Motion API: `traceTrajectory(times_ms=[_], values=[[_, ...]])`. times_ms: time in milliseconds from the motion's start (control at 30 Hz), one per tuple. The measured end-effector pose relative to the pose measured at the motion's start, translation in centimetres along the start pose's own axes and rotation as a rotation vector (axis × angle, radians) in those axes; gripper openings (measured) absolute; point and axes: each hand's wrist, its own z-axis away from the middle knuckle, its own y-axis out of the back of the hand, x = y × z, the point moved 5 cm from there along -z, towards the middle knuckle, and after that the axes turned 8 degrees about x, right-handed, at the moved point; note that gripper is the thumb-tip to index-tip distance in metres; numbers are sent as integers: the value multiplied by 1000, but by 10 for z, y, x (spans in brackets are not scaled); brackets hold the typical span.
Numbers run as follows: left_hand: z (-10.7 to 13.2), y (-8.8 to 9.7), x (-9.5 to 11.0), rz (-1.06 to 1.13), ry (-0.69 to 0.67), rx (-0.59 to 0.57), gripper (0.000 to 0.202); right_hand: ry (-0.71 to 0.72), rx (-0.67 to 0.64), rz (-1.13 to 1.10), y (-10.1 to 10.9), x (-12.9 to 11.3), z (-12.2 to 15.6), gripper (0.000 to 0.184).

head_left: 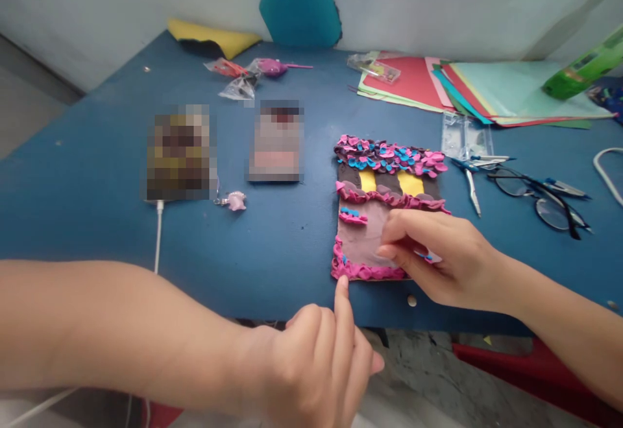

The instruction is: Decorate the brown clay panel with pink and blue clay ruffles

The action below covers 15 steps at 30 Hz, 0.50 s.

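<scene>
A small rectangular panel (363, 240) lies on the blue table, covered in what looks like modelling clay. Pink and blue petal-like bits crowd its top band, yellow and dark blocks sit below, and ruffled pink strips border the mauve lower area. Above that lower area, my right hand (440, 256) has its thumb and forefinger pinched together; anything between them is too small or hidden to name. It covers the panel's lower right. My left hand (324, 350) reaches one straight finger to the lower left edge, seemingly touching it, with other fingers bent and nothing visible held.
Eyeglasses (535, 198), compasses (471, 185) and a clear plastic case (464, 136) lie to the right. Behind are coloured sheets (409, 81) and a green bottle (584, 68). Leftward sit a blurred device on a white cable (158, 240), another blurred rectangle (276, 146) and a pink charm (237, 201).
</scene>
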Motion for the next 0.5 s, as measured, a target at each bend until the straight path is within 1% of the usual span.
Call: traceTrajectory(times_ms=[133,267,367,500], values=[[1,0,0,-7,-5,9,41,6,-21,19,-2,-2,0,21],[2,1,0,-6,8,24,41,63,-36,40,-3,-4,-2,29],[3,2,-2,-8,16,33,40,76,-95,36,-6,-4,-1,30],[3,2,-4,-8,-35,55,38,68,-147,38,-8,-2,1,31]])
